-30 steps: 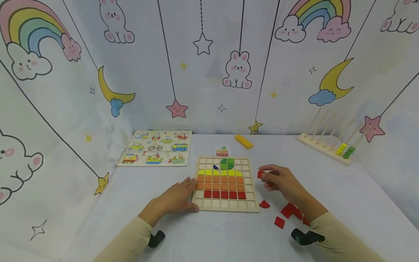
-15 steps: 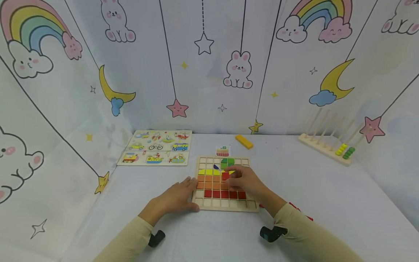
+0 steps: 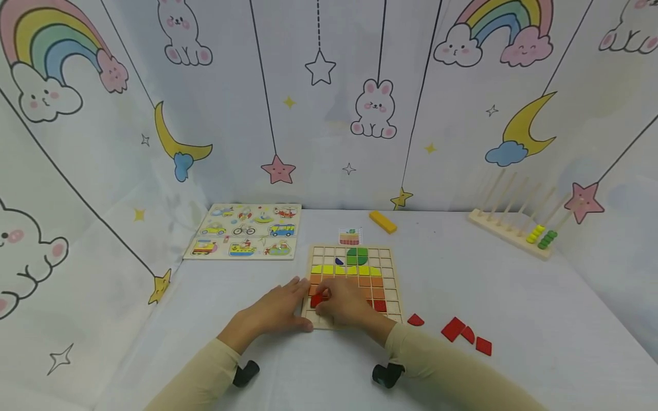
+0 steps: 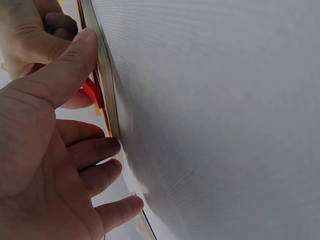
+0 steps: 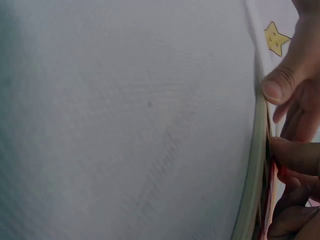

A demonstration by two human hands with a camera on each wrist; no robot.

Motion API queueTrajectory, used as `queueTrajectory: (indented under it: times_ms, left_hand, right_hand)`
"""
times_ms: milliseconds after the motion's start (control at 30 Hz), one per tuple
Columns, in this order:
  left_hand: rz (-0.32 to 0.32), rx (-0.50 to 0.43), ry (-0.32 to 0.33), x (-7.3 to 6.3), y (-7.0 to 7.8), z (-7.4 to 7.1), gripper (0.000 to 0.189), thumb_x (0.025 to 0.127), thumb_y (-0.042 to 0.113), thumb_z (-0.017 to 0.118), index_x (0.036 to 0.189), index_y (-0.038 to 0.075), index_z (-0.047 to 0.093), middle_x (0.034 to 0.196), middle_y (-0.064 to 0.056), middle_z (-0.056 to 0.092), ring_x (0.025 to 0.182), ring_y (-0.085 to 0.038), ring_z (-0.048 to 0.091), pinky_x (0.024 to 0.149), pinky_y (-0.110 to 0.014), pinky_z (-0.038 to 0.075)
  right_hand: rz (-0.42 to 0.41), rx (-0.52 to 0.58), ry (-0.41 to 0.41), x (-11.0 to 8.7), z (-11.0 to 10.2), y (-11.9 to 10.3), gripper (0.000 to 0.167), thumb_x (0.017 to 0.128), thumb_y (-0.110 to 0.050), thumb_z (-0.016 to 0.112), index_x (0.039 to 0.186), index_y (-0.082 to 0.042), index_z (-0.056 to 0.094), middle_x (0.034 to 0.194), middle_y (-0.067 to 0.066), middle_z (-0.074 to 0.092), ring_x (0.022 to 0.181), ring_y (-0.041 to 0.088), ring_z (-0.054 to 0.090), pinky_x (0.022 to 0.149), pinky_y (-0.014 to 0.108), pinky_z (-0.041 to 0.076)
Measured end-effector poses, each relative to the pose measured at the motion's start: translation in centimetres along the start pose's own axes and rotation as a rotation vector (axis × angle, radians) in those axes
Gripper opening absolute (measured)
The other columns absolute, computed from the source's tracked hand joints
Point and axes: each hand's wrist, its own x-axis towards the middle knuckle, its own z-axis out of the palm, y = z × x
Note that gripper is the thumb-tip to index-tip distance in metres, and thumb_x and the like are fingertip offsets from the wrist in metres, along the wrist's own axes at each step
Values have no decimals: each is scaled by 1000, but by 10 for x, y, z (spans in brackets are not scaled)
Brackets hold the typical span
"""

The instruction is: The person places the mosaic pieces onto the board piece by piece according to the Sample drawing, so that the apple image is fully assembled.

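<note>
My right hand [image 3: 345, 302] reaches across the wooden grid board [image 3: 392, 285] and pinches a red square tile [image 3: 316, 300] at the left end of the red row. Its fingers cover part of the orange and red rows. My left hand [image 3: 280, 305] rests along the board's left edge, thumb near the lower corner, fingers extended. In the left wrist view the red tile [image 4: 92, 92] shows between the other hand's fingers, close over the board. Above the rows on the grid are yellow tiles [image 3: 340, 270], green tiles [image 3: 357, 257] and a small dark blue tile [image 3: 339, 261].
Loose red tiles [image 3: 453, 329] lie right of the board, with a red quarter-round tile [image 3: 416, 320] nearer it. Behind the board are a small pattern card [image 3: 350, 236] and a yellow block [image 3: 383, 222]. A vehicle puzzle [image 3: 241, 232] stands back left, a bead rack [image 3: 514, 234] back right.
My right hand has carried the red square tile from right of the board leftward over it, down to the left end of the red row. The left hand has stayed at the board's edge.
</note>
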Motion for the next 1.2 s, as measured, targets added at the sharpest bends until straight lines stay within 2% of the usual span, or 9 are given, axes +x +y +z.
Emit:
queueTrajectory:
  times_ms: [100,233,567,667,733,867,1000,1100,1200]
  left_hand:
    - [5,5,2,0,0,0,99,82,50,83,158,6,36,163,-11,38,154,-30,28,121,-58,29]
    - [10,12,5,2,0,-1,99,82,50,82,158,5,36,163,-11,38,154,-30,27,121,-58,29]
    - [23,13,12,4,-2,-2,99,82,52,82,157,6,37,162,-11,38,154,-31,28,120,-59,30]
    - [23,11,17,4,-2,-2,99,82,51,82,157,5,37,163,-11,38,154,-31,28,120,-59,30]
    - [12,15,16,4,-2,-3,99,83,51,82,158,6,36,163,-11,37,154,-30,27,121,-58,29]
    - [-9,-1,22,2,-2,-3,99,83,48,83,158,5,35,163,-11,36,154,-30,26,122,-57,28]
    - [-13,-21,28,0,-2,1,99,82,46,84,158,5,35,163,-12,37,154,-31,27,121,-57,28]
    - [-12,-14,19,-1,-2,2,99,82,47,84,158,5,36,163,-12,37,154,-31,28,121,-57,29]
    - [-10,4,10,0,-2,3,99,82,49,83,158,6,36,163,-11,38,154,-31,28,121,-57,29]
  right_hand:
    - [-34,-39,26,1,6,-3,24,83,-16,85,106,-12,78,80,-7,65,79,16,57,66,29,49]
    - [-34,-49,39,0,7,-6,25,82,-16,86,105,-12,78,74,-6,61,76,17,56,62,29,46]
    - [-9,-16,21,1,6,-7,30,83,-15,85,111,-12,75,75,-4,61,74,17,56,62,30,45]
    - [17,27,9,-3,-4,-6,30,86,-17,81,115,-14,73,81,-2,61,77,18,57,64,31,46]
    - [28,61,2,-8,-21,-3,26,89,-19,78,115,-14,73,87,-1,62,81,19,57,65,32,48]
    - [17,62,-34,-26,-71,24,14,93,-16,73,106,-12,73,89,0,63,85,19,56,68,32,50]
    - [93,5,-76,-53,-112,74,8,90,-9,71,97,-12,71,86,2,61,83,20,55,66,32,49]
    - [165,-45,-100,-72,-123,106,14,86,-9,76,97,-15,71,84,2,60,80,19,54,64,31,47]
    - [131,-87,-128,-84,-123,124,17,84,-12,80,95,-18,70,84,-1,60,81,17,54,65,30,46]
